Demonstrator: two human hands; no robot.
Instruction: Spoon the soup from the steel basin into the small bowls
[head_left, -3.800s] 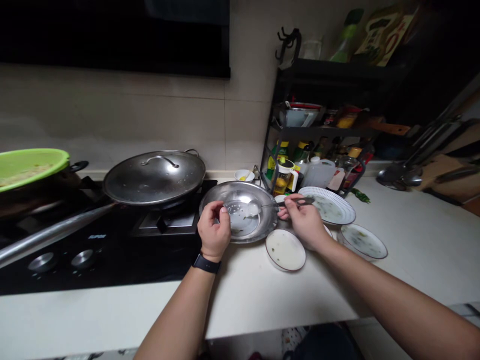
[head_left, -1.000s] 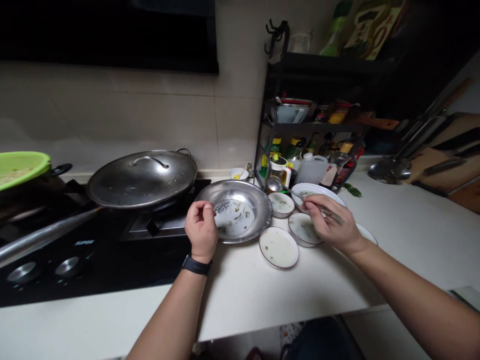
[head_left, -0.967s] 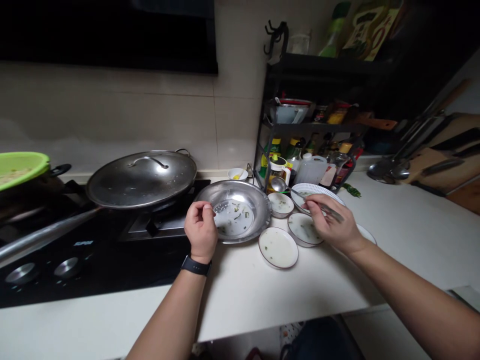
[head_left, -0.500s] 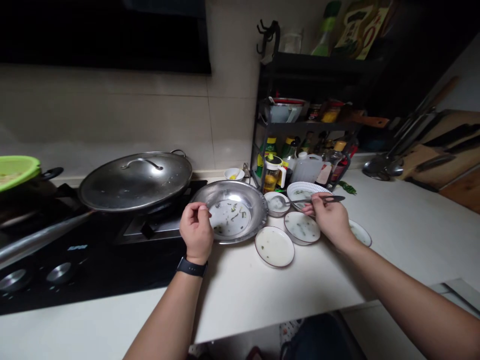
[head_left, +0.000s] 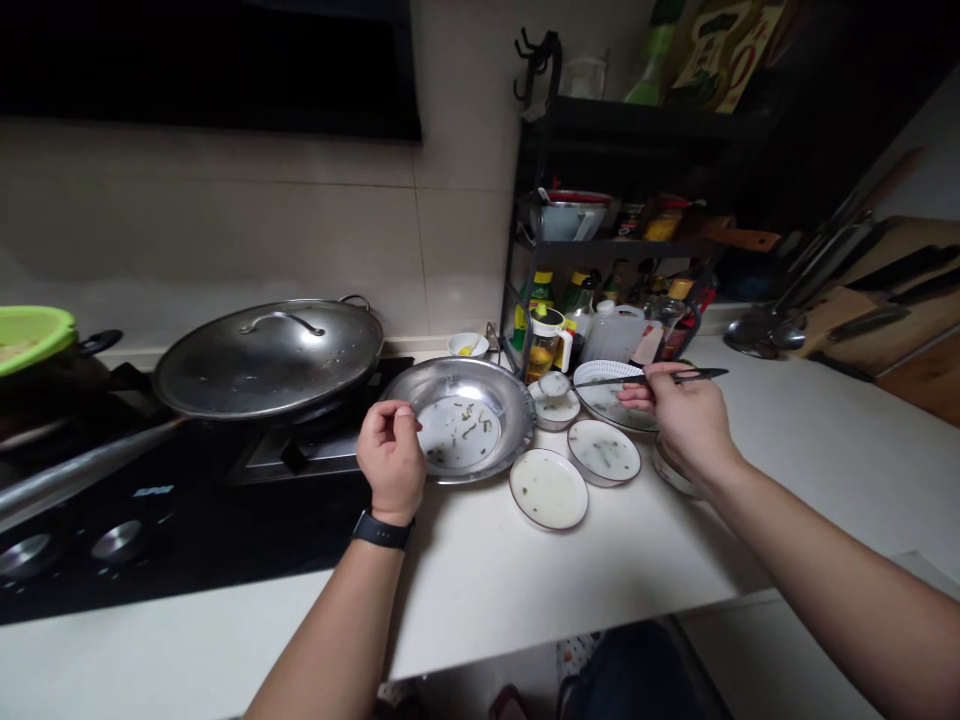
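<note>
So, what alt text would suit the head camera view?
At a kitchen counter, a person's right hand holds a long metal spoon over small white dishes, the left hand at the rim of a steel basin flecked with green.

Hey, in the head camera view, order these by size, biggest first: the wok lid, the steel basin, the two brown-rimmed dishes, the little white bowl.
Wok lid
steel basin
then the two brown-rimmed dishes, which look alike
little white bowl smallest, though it sits farther off
</note>
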